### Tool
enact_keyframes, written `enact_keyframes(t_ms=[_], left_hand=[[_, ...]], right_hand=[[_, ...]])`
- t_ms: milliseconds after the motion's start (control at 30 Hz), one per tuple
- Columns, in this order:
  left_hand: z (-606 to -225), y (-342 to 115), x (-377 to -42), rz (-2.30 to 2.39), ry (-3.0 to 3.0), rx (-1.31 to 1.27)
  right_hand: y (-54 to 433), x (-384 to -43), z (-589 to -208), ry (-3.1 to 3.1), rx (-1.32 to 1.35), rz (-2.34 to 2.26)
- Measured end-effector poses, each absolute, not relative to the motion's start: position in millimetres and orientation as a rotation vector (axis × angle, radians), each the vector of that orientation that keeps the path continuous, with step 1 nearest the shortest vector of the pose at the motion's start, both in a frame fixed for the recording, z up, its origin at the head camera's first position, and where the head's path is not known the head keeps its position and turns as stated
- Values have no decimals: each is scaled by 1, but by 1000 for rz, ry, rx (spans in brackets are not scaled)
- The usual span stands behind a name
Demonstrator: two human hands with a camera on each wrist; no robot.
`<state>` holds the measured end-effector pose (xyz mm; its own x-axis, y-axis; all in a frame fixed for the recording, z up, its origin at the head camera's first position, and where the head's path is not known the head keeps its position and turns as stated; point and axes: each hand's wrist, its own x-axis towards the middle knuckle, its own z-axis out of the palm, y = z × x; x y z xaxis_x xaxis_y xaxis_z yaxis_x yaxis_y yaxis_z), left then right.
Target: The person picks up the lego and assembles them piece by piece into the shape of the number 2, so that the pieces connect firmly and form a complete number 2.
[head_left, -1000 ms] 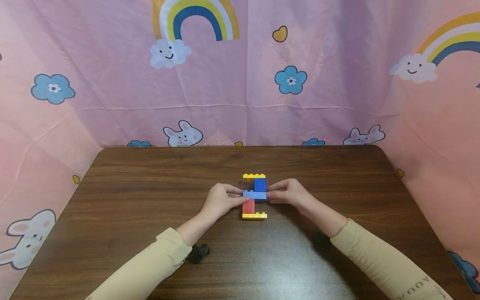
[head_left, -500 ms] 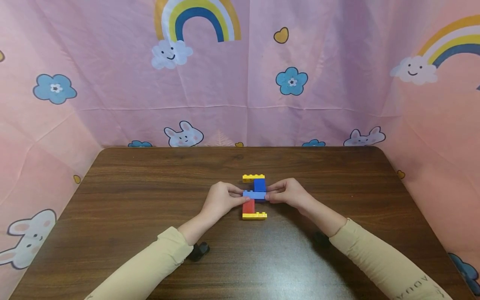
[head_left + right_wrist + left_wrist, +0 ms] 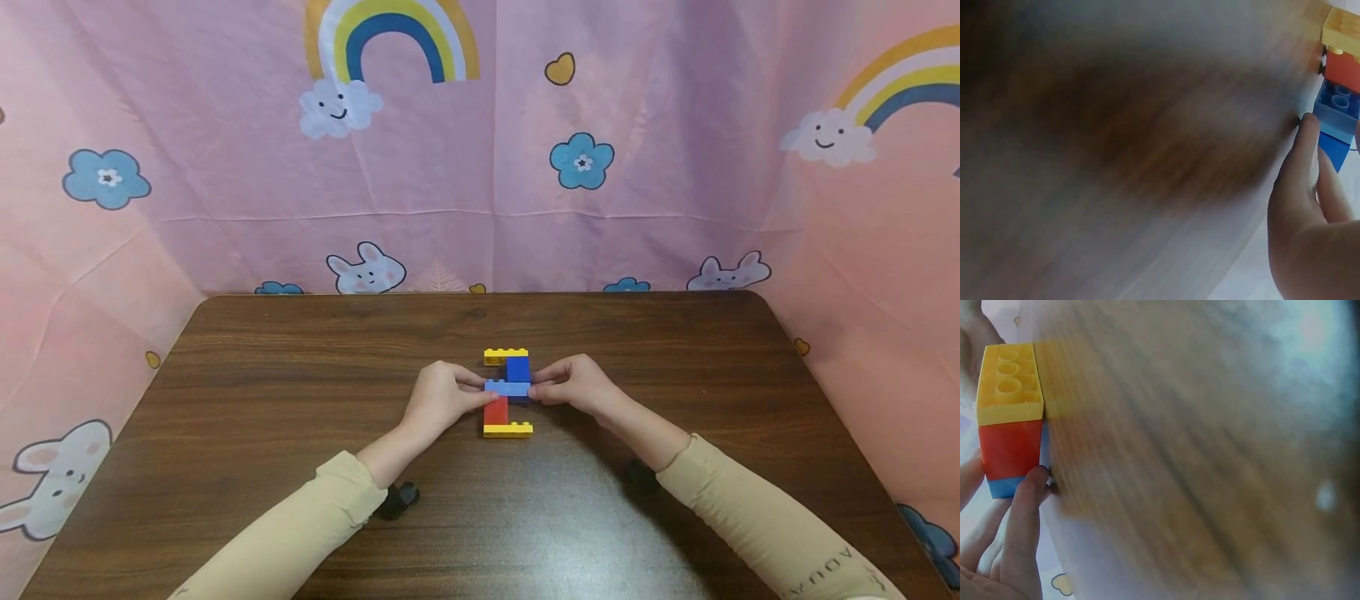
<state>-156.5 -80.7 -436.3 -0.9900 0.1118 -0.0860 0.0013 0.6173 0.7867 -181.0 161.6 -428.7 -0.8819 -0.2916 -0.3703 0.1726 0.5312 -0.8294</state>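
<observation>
A stack of toy building bricks is held between both hands in the middle of the head view. From far to near come a yellow brick [image 3: 506,353], a dark blue brick [image 3: 518,369], a light blue brick [image 3: 510,389], a red brick [image 3: 496,411] and another yellow brick [image 3: 502,432]. My left hand [image 3: 437,404] pinches the light blue brick's left end with thumb and fingers. My right hand [image 3: 579,385] pinches its right end. The left wrist view shows the hollow underside of the near yellow brick [image 3: 1010,381]. Whether the stack touches the table is unclear.
The dark wooden table [image 3: 300,350] spreads out around the bricks. A black object [image 3: 399,500] lies by the left sleeve, and another dark one [image 3: 642,475] is partly hidden at the right forearm. Behind the table hangs a pink patterned cloth [image 3: 465,167].
The bricks and my right hand have shifted very slightly to the left. Both hands keep the same grip.
</observation>
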Motion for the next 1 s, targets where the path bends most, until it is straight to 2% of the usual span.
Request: enact_keyframes(t_ms=[1000], left_hand=[[-440, -90, -162, 1361, 2607, 56]], right_hand=[[161, -182, -431, 2292, -107, -1333]])
